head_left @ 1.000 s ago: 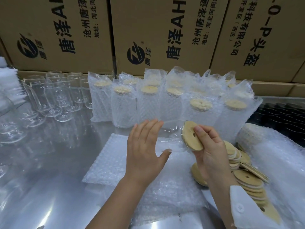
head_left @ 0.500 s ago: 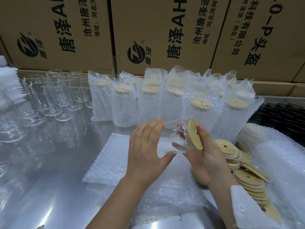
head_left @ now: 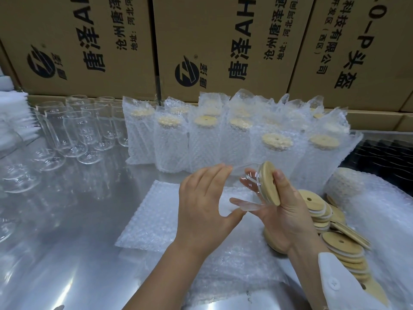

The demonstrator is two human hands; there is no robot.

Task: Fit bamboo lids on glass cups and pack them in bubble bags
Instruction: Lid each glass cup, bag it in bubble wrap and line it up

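A clear glass cup [head_left: 243, 191] lies on its side in the air between my hands. My left hand [head_left: 205, 209] grips its body, fingers over the top and thumb underneath. A round bamboo lid [head_left: 269, 184] with a small hole sits tilted on the cup's mouth. My right hand [head_left: 288, 213] holds the lid there, thumb on its face and fingers showing through the glass. Flat bubble bags [head_left: 156, 211] lie on the steel table below my hands.
Several packed cups in bubble bags [head_left: 201, 142] stand in rows behind. Empty glass cups [head_left: 76, 133] stand at the back left. A pile of bamboo lids [head_left: 339, 240] lies at the right, beside bubble wrap [head_left: 380, 209]. Cardboard boxes [head_left: 223, 41] wall off the back.
My right hand has turned the lid edge-on and brought it onto the cup's mouth, its fingers now curled under the rim. The left hand has stayed round the cup.
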